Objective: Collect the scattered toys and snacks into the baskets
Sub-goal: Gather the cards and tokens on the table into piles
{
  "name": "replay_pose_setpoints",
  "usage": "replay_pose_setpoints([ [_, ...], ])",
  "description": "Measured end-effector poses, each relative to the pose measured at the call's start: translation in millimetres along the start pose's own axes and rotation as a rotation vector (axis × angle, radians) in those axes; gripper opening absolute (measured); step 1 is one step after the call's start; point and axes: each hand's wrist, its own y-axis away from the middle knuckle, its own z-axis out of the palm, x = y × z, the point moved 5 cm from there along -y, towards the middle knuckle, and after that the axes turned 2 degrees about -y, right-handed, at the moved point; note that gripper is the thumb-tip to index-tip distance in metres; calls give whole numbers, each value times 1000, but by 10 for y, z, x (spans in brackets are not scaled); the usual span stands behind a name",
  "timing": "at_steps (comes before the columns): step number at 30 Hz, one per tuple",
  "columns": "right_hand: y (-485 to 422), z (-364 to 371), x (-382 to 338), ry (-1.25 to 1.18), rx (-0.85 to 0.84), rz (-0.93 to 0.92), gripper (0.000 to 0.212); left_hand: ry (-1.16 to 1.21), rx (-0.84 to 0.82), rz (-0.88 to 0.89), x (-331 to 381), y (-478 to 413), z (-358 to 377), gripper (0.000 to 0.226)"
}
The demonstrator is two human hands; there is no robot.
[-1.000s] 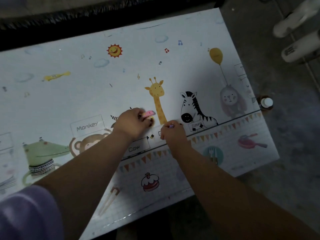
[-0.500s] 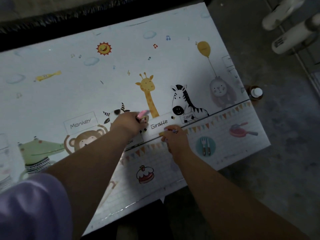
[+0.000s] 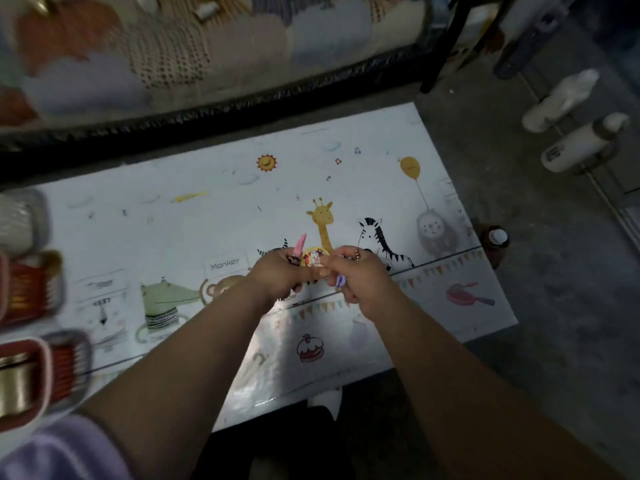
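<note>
Here, both hands meet just below the giraffe [image 3: 322, 221] printed on the play mat [image 3: 173, 230]: the left hand [image 3: 277, 273] grips a pink pointed toy [image 3: 300, 242], the right hand [image 3: 358, 275] curls round a purple piece [image 3: 341, 280], with a small round yellow packet [image 3: 312, 257] between their fingertips. Left of the giraffe the mat lies bare to its edge, where blurred red baskets [image 3: 34, 292] stand, the nearest basket [image 3: 46, 362] holding a gold-coloured tin [image 3: 14, 386].

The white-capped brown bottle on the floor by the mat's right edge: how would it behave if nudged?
The brown bottle stands upright and looks small, so it is probably light and quick to tip. Its round body would likely roll on the floor. Glass or plastic: cannot tell.
</note>
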Motion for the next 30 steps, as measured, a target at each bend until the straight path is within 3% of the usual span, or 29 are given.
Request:
replay_pose_setpoints([
  [5, 517, 211, -553, 23, -55, -94, 18, 87, 38, 83, 430, 629, -378, 22],
  [11, 941, 489, -1033, 135, -118, -166, 22, 100, 269, 129, 639, 1306, -1079, 15],
  [30, 1493, 2327, -1586, 386, -271, -247, 23, 597, 803, 83, -80, 3028, -2827, 27],
])
